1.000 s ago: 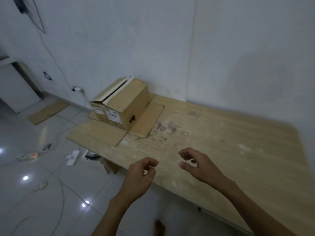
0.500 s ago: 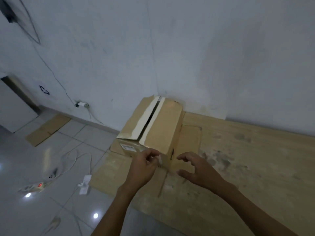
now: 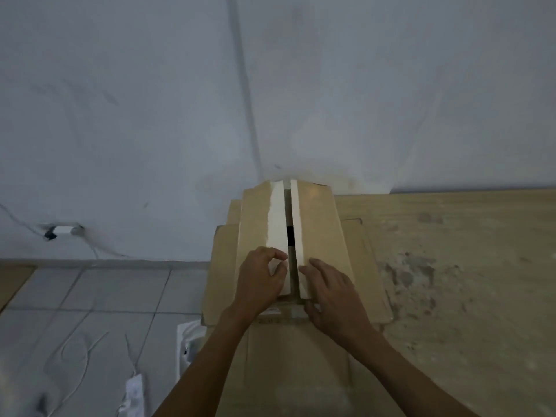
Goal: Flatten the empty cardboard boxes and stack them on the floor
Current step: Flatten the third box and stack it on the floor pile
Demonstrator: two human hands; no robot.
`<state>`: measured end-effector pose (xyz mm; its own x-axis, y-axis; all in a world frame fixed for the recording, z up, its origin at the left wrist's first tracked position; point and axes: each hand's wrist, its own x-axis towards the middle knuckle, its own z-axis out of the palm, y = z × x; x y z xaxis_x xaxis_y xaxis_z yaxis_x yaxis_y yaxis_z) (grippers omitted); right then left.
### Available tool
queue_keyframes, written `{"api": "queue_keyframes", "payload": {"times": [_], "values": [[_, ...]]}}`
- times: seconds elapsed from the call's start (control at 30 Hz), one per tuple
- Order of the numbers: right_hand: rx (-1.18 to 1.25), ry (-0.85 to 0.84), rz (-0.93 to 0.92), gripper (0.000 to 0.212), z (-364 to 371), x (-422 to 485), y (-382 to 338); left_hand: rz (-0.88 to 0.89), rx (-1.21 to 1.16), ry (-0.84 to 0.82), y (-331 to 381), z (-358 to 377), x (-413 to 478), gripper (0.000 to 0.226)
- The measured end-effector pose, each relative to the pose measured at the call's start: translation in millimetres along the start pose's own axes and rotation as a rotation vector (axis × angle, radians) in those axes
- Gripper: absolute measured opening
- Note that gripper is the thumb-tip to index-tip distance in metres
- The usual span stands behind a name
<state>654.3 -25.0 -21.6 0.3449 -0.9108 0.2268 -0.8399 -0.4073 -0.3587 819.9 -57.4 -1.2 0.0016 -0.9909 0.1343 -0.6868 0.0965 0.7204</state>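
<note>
Against the pale wall [image 3: 150, 100], a wooden table [image 3: 466, 281] fills the right half of the view, with a tiled floor [image 3: 90, 296] to its left strewn with white cables and a power strip. At the table's left end lie flattened cardboard sheets [image 3: 301, 371], spread under and around the one cardboard box [image 3: 325, 230] that stands assembled, its far end close to the wall. That box has its two top flaps [image 3: 255, 224] nearly shut, each edged with a strip of white tape [image 3: 278, 218], and a dark slit shows between them. Both hands rest at the near end of that slit: the left hand [image 3: 260, 284] has its fingers curled, thumb and forefinger seemingly pinching the taped edge of the left flap, while the right hand [image 3: 331, 293] lies spread and flat on the right flap, fingertips at its inner edge — gripping nothing that I can see. As a judgement, the work is partway along: some cardboard already looks flattened, but those sheets lie on the table rather than stacked on the floor, and this box has yet to be opened and collapsed — parting the flaps seems to be the step in hand.
</note>
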Motion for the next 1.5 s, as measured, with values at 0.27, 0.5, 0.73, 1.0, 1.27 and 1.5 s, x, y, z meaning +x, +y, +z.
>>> {"api": "queue_keyframes", "payload": {"times": [0.27, 0.5, 0.73, 1.0, 1.27, 1.5], "values": [[0.107, 0.503, 0.220, 0.031, -40.6, -13.2, 33.7, 0.167, -0.019, -0.026, -0.5, 10.4, 28.3, 0.026], [-0.097, 0.222, 0.716, 0.043, -20.4, -52.4, 116.1, 0.258, 0.162, -0.171, 12.1, 31.7, 40.2, 0.027], [0.191, -0.250, 0.668, 0.040, 11.8, -45.5, 120.5, 0.262, 0.347, -0.371, 15.6, 35.6, 35.5, 0.024], [0.037, -0.056, 0.708, 0.062, 17.5, -48.2, 115.7, 0.366, 0.594, -0.356, 20.1, -22.2, 51.6, 0.025], [-0.179, -0.050, 0.685, 0.083, 31.1, -43.4, 106.1, 0.109, 0.530, -0.023, -44.0, -95.5, 33.0, 0.032], [-0.081, -0.007, 0.619, 0.085, 32.2, -40.3, 105.5, -0.314, 0.122, -0.217, -84.9, -43.4, 10.1, 0.049]]}}
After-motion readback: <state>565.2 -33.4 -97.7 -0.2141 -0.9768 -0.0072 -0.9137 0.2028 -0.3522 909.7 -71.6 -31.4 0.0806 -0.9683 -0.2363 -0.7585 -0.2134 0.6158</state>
